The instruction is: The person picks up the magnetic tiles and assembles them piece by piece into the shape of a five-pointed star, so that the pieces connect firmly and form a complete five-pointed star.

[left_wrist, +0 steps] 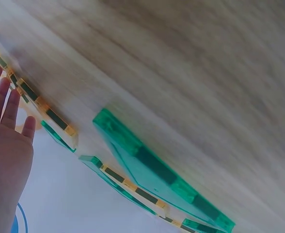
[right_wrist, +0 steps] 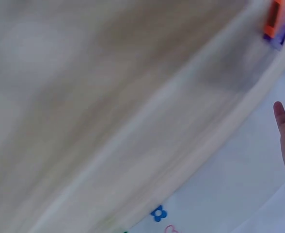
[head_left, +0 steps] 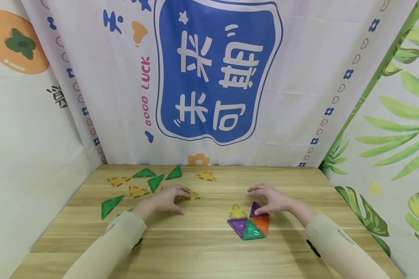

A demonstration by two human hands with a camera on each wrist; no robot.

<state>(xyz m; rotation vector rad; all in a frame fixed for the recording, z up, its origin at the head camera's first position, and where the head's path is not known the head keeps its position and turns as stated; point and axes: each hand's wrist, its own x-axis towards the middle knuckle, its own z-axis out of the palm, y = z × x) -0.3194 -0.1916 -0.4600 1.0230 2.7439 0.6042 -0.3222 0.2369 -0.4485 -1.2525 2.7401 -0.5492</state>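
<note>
My left hand (head_left: 168,198) is over an orange triangular tile (head_left: 194,195), its fingers loosely bent and part of the tile hidden beneath. In the left wrist view the fingers are spread, with nothing seen between them. My right hand (head_left: 270,198) is at a dark purple triangular tile (head_left: 254,209), covering some of it; whether the thumb touches it I cannot tell. That tile belongs to a partial ring with an orange tile (head_left: 262,224), a green tile (head_left: 253,231), a purple tile (head_left: 238,226) and a yellow tile (head_left: 236,212).
Loose green tiles (head_left: 111,206) and orange tiles (head_left: 138,191) lie scattered at the left and back of the wooden table (head_left: 202,252). One orange tile (head_left: 206,176) is near the back edge. A printed curtain (head_left: 300,77) hangs behind the table.
</note>
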